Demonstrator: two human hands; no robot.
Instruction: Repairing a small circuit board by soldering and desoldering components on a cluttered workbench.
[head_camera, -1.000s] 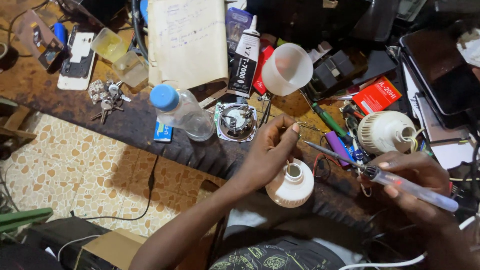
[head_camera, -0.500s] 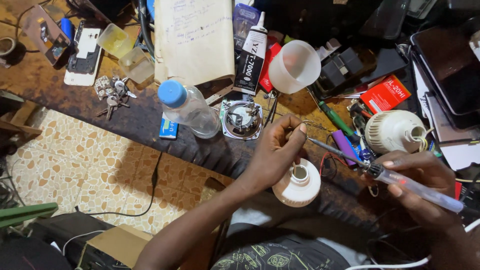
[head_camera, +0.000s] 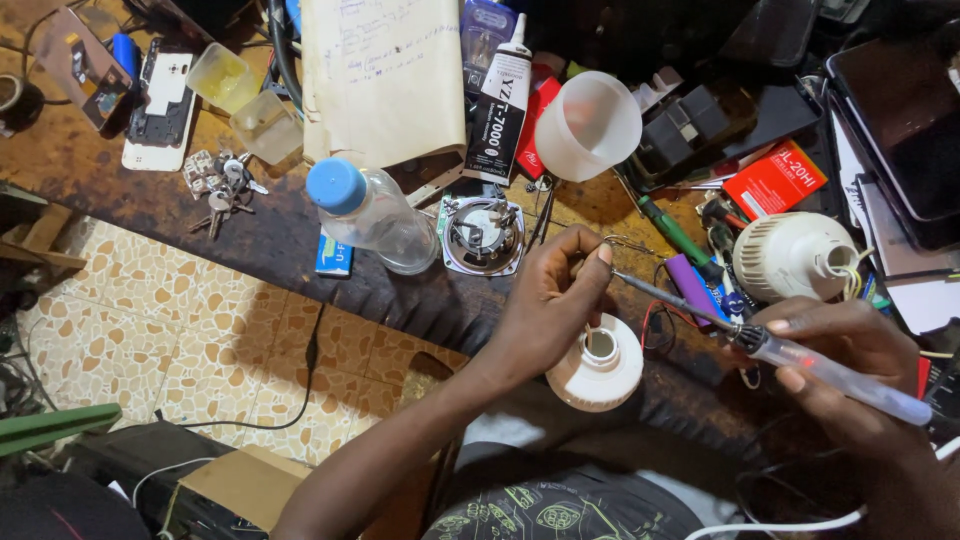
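Note:
My left hand (head_camera: 540, 305) cradles a white plastic bulb base (head_camera: 598, 368) against the table's front edge, its thumb and forefinger pinching a thin wire (head_camera: 630, 241) above the base's round opening. My right hand (head_camera: 850, 345) grips a soldering iron (head_camera: 800, 355) by its clear handle. The iron's metal tip points left and nearly meets my left fingertips.
On the cluttered dark bench (head_camera: 150, 205) lie a blue-capped plastic bottle (head_camera: 375, 213), a round circuit module (head_camera: 483, 235), a white bulb dome (head_camera: 588, 125), a second white bulb housing (head_camera: 795, 255), a glue tube (head_camera: 500, 105), keys (head_camera: 220, 185), a phone (head_camera: 160, 100), paper (head_camera: 385, 75) and a red box (head_camera: 775, 180).
The view has drifted slightly. Both hands hold about the same pose, the iron tip still close to my left fingers.

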